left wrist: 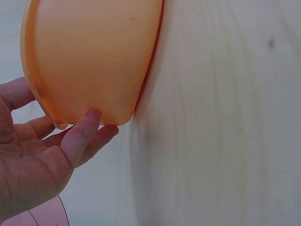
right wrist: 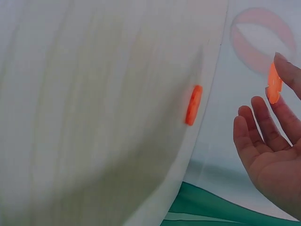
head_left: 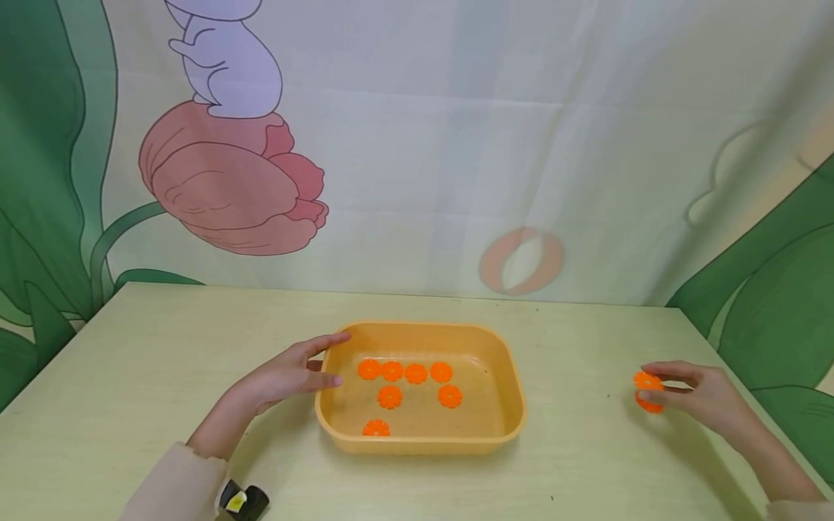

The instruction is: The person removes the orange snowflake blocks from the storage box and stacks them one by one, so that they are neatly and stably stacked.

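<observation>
A yellow plastic basin sits on the table, with several orange flower-shaped carrot slices lying flat inside. At its left end my left hand grips the wall, thumb on one side and fingers on the other; the left wrist view shows this hold on the basin from close up. Off to the right, my right hand pinches one carrot slice between thumb and index finger, above the table. Just under it another carrot slice lies on the table, partly covered by the fingers in the head view.
The pale wooden table ends at the back against a printed curtain. A black strap with a yellow label shows by the left sleeve. Green printed fabric hangs beyond the right edge.
</observation>
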`<state>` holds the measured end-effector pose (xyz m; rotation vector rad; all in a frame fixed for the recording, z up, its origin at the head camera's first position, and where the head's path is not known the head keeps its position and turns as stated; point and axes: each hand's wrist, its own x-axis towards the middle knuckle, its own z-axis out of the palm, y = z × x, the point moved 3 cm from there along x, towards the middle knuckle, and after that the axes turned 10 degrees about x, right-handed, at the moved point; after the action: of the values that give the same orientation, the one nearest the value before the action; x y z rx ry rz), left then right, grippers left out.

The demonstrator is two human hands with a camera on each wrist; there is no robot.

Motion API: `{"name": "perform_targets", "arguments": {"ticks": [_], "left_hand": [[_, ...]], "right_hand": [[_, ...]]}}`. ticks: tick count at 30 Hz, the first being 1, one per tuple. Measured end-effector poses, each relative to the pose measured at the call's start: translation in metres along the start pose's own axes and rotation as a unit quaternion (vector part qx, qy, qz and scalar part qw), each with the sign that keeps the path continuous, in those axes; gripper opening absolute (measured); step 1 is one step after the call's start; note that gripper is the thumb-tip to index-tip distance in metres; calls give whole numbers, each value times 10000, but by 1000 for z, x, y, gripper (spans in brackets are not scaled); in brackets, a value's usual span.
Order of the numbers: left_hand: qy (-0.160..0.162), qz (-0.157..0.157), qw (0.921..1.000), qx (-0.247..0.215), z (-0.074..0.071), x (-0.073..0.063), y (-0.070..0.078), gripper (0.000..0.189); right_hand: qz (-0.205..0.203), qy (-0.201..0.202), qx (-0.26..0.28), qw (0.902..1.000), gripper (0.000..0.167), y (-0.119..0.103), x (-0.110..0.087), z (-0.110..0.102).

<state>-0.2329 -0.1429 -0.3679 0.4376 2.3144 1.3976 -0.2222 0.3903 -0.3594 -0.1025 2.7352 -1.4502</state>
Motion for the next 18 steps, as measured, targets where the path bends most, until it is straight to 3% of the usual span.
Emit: {"name": "perform_targets", "arguments": {"ticks": [11, 18], "left_hand": [[-7, -44, 10000, -63, 0, 0, 0, 66], [-10, -36, 10000, -54, 0, 0, 0, 66]], "right_hand": [[435, -81, -849, 9954, 56, 15, 2, -7], [487, -170, -1058, 9930, 57, 23, 3, -9]]}}
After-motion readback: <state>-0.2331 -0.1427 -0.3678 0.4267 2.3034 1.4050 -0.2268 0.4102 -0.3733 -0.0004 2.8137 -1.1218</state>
